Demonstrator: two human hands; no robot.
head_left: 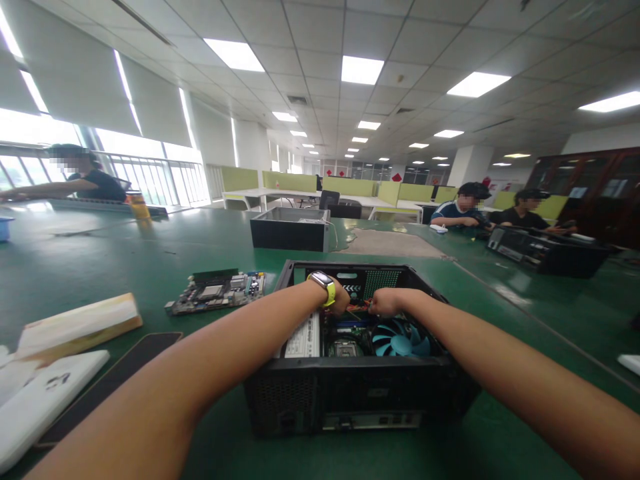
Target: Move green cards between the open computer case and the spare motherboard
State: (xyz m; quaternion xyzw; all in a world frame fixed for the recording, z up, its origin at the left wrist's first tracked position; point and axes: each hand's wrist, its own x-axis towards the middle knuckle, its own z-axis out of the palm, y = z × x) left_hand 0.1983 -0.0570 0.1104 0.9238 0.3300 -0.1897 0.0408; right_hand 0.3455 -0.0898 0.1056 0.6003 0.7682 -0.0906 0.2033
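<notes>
An open black computer case (285, 393) lies in front of me with both my hands inside it. My left hand (341, 298), below a watch with a yellow-green strap (325, 285), is curled, its fingertips partly hidden where the wires begin. Opposite it, my right hand (385, 302) is closed in a pinch on the thin red and orange cables (358, 308), which run between the two hands. Under them sit a motherboard with a bare CPU socket (346, 348) and a blue fan (401, 341). A labelled power supply (305, 339) is at the case's left side.
Left of the case lies another motherboard (215, 291); nearer are a dark flat tray-like piece (115, 380), a white object (55, 400) and a cardboard piece (83, 327). Behind stands a second case (290, 233). People work at the green table's (200, 230) far sides, one beside another case (545, 253).
</notes>
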